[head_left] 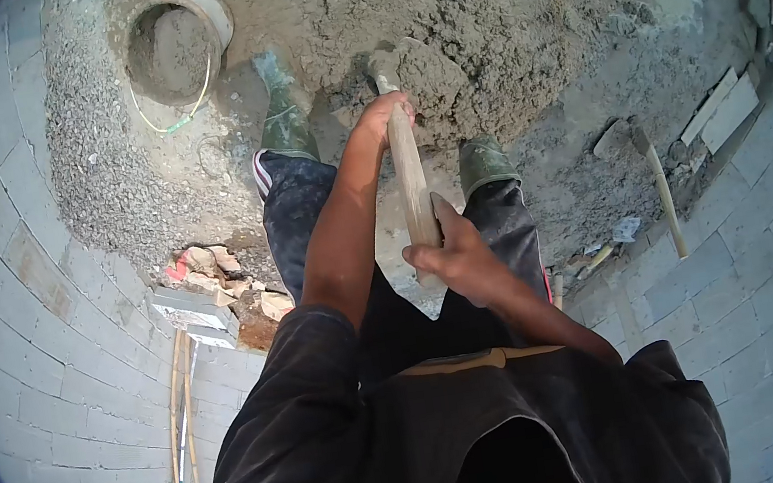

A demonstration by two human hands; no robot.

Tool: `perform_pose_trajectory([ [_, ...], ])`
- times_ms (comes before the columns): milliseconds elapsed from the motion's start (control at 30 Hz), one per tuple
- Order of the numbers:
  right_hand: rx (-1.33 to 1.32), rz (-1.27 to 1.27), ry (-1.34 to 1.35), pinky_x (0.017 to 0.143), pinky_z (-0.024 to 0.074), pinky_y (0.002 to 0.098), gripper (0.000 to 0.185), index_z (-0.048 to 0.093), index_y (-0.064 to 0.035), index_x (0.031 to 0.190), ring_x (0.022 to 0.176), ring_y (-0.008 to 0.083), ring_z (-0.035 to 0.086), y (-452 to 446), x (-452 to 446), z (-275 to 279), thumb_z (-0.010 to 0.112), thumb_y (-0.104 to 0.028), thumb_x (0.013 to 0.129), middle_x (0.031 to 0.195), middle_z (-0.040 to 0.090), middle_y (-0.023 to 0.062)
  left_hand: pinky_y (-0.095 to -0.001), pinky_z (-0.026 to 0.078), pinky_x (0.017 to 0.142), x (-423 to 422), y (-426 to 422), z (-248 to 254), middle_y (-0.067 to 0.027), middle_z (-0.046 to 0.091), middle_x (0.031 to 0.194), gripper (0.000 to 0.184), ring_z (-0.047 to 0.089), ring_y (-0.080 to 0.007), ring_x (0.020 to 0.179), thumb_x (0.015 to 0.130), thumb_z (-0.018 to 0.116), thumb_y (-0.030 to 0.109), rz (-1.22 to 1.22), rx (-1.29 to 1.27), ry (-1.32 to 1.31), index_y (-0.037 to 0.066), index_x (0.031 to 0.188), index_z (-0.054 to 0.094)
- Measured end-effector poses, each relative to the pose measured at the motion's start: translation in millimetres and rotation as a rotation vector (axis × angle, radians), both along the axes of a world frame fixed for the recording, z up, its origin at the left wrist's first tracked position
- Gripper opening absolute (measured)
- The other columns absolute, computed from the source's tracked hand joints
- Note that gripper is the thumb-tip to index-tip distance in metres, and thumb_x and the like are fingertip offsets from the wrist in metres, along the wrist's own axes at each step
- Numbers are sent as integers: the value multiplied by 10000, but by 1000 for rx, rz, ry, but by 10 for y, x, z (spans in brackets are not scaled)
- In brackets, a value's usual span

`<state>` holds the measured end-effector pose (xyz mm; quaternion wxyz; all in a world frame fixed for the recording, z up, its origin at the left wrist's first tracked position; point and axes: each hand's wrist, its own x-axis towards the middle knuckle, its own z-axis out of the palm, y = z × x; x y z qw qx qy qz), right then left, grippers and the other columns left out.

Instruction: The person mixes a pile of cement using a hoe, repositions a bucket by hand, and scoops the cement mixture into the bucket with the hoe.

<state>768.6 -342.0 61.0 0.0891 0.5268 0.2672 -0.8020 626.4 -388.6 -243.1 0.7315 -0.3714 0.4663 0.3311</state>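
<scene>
A hoe with a thick wooden handle [410, 174] runs from near my lap up to the wet mortar [516, 35]. My left hand [386, 117] wraps round the handle high up, close to the head. Lower down, near the handle's end, my right hand [463, 258] grips it with the thumb across. The hoe's head is caked in mortar and partly buried, so its blade outline is hard to make out. My green rubber boots [288, 127] stand either side of the handle at the mortar's edge.
A bucket [172, 49] with grey mix and a wire handle stands upper left, beside gravel [93, 154]. A second hoe [662, 188] leans at the right near broken block pieces [724, 115]. Torn paper [213, 271] lies lower left. Grey block walls [46, 279] close in both sides.
</scene>
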Motion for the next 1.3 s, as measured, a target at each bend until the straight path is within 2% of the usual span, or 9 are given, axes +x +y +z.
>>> perform_pose_trajectory([
  [133,-180,227,184,925,477,368,1006,8,118,1469,1126,320,578,230,-324,891,683,-265,829,1250,487,355,-318,492,445,-543,-26,1114,-58,530,667,130,523,-167,509,867,607,115,53,99,144,72,867,484],
  [333,241,736,369,945,457,438,955,79,83,1482,1127,405,563,174,158,1191,703,-227,829,1255,510,328,-288,495,535,-1004,51,2773,-56,549,750,120,555,-128,603,897,596,102,201,-17,807,49,973,519],
  [533,1373,919,-83,942,378,489,572,475,-61,1373,1006,313,598,-43,466,-1315,659,-149,838,1026,627,163,-339,527,714,-1301,9,2142,-62,569,877,198,632,-199,783,894,617,35,394,221,1145,47,1038,482],
  [667,1334,773,-84,929,393,500,375,562,-97,1136,1004,329,596,206,-217,-1956,698,-141,790,1002,627,158,-353,507,859,-1360,-76,2412,-88,591,1002,256,635,-210,949,906,642,80,380,396,1232,51,1088,465],
  [767,1077,843,-28,856,451,493,308,540,-87,987,951,368,612,289,-269,-1652,725,-154,749,964,638,173,-385,462,959,-1390,-206,2755,-126,591,1096,445,607,-254,1044,904,673,207,214,529,1235,-6,1207,428],
  [833,996,874,24,692,511,485,354,532,-75,985,828,413,634,374,69,-1571,739,-175,716,878,644,186,-434,417,1020,-1383,-645,2817,-204,552,1219,690,575,-343,1127,860,708,346,-797,358,1371,-10,1334,355],
  [900,1021,1001,-163,687,517,491,351,540,-86,1008,811,412,638,617,507,-1193,726,-182,726,872,649,175,-468,423,1006,-1167,-914,3040,-261,501,1279,802,554,-423,1141,814,718,425,-1339,-44,1356,3,1381,339],
  [1067,1064,1288,-374,698,537,465,485,548,-132,1258,807,373,666,1357,487,-136,693,-223,804,946,654,153,-495,478,912,-1327,-886,2997,-256,514,1239,752,569,-451,1083,806,698,447,-1096,-270,1283,16,1346,402],
  [1300,1062,1440,-525,636,545,466,322,601,-160,1201,751,340,678,1314,-1005,-449,490,-160,898,953,635,168,-507,498,857,-2153,-458,2944,-262,529,1182,704,595,-445,1026,821,664,464,-1229,-246,1216,11,1303,424],
])
